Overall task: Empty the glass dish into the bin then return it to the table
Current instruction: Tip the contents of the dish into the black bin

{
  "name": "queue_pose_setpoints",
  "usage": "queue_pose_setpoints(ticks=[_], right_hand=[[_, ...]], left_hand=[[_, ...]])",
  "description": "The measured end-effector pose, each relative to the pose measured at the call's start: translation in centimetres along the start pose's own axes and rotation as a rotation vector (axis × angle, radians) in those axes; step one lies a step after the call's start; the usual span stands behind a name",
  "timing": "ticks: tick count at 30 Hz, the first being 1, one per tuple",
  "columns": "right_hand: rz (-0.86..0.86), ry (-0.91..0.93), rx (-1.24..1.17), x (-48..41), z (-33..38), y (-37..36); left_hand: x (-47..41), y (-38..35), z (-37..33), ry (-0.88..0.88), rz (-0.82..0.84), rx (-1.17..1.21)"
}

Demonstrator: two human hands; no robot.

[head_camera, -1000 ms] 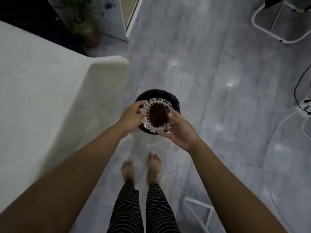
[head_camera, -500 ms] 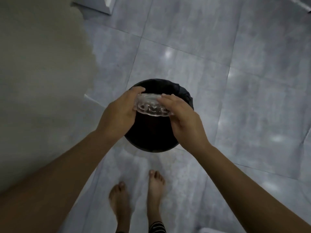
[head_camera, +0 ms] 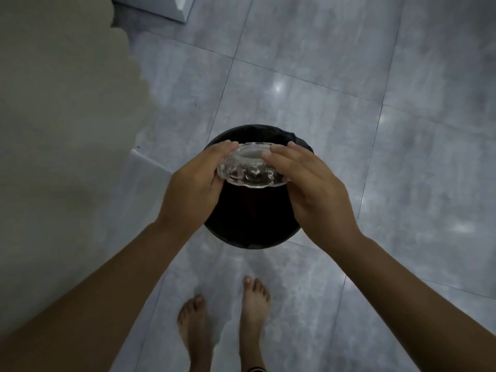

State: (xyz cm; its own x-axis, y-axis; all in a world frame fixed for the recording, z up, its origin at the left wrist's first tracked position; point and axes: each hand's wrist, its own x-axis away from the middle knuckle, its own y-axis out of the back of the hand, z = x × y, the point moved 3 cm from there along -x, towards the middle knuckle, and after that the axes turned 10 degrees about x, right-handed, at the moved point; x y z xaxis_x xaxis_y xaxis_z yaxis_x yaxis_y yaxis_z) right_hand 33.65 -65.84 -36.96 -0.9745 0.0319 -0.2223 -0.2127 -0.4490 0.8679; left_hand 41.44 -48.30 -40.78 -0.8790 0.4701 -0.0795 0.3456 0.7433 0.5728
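Note:
A clear glass dish (head_camera: 251,165) with a scalloped rim is held upside down, its base facing me, right over the mouth of a round black bin (head_camera: 252,226) on the floor. My left hand (head_camera: 196,183) grips the dish's left side and my right hand (head_camera: 308,183) grips its right side, fingers over the base. Dark bits show through the glass near the rim. The inside of the bin is black and nothing can be made out there.
Grey floor tiles (head_camera: 349,103) surround the bin. A pale upholstered piece of furniture (head_camera: 61,103) fills the left side. A white object's corner (head_camera: 177,6) sits at the top. My bare feet (head_camera: 225,318) stand just in front of the bin.
The dish went from upright with dark contents, to tilted, to fully turned over above the bin. My view moved closer and more directly over the bin.

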Motion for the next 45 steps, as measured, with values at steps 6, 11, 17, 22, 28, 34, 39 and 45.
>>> queue_pose_setpoints(ticks=[6,11,17,22,28,34,39,45], right_hand=[[0.118,-0.096,0.021,2.9,-2.9,-5.3],[0.067,-0.115,-0.027,2.7,-3.9,-6.0],[0.186,-0.069,-0.011,3.5,-4.2,-6.1],[0.311,-0.178,-0.051,3.5,-3.3,-6.4],[0.337,-0.549,-0.251,4.5,-2.9,-8.5],[0.258,-0.556,-0.216,7.1,-1.3,-10.2],[0.535,-0.149,-0.008,8.6,-0.3,-12.3],[0.296,-0.348,-0.049,7.1,-1.9,-10.1]], left_hand=[[0.2,-3.4,3.5,0.119,0.231,-0.069],[0.2,-3.2,3.9,0.028,0.151,-0.076],[1.9,-2.8,4.6,-0.005,0.205,-0.131],[1.6,-3.3,4.4,0.009,0.252,-0.16],[2.5,-4.1,6.2,0.254,0.269,-0.243],[7.3,-3.2,9.0,0.638,0.03,-0.029],[7.7,-4.5,8.8,0.897,0.066,0.299],[7.6,-4.3,8.4,0.948,0.012,0.443]])
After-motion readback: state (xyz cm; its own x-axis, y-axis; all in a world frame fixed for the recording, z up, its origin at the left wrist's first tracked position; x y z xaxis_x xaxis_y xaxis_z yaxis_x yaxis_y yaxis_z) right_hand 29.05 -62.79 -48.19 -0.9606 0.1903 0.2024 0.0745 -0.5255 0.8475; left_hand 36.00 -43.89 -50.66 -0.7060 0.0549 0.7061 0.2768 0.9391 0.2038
